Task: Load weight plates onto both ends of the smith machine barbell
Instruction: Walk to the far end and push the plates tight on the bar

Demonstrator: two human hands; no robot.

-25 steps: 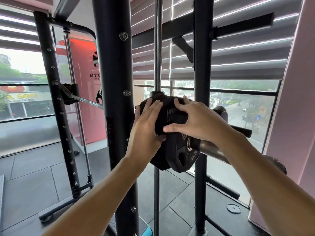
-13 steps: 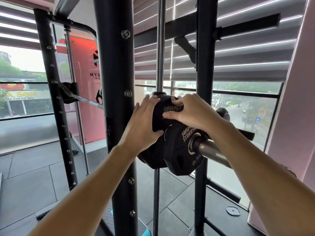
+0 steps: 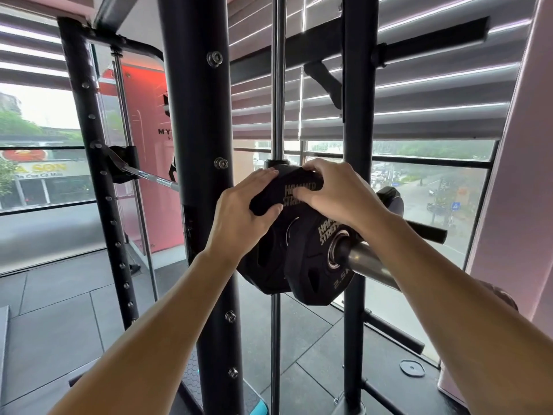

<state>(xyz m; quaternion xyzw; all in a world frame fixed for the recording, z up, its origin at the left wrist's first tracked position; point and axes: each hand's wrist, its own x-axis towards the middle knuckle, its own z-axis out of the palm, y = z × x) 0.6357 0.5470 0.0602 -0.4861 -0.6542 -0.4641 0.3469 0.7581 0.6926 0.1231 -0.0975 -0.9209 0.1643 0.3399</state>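
Two hands (left [image 3: 239, 214], right [image 3: 335, 193]) gripping larger plate [image 3: 266, 265], sleeve [image 3: 368, 262]

Black upright [image 3: 197, 145] crowds left; bare sleeve [image 3: 371, 262] right free.

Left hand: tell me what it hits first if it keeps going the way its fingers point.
The left hand already lies on the larger plate, fingers aimed up and right. Straight on, they would probably meet the right hand gripping the same rim, though depth is unclear.
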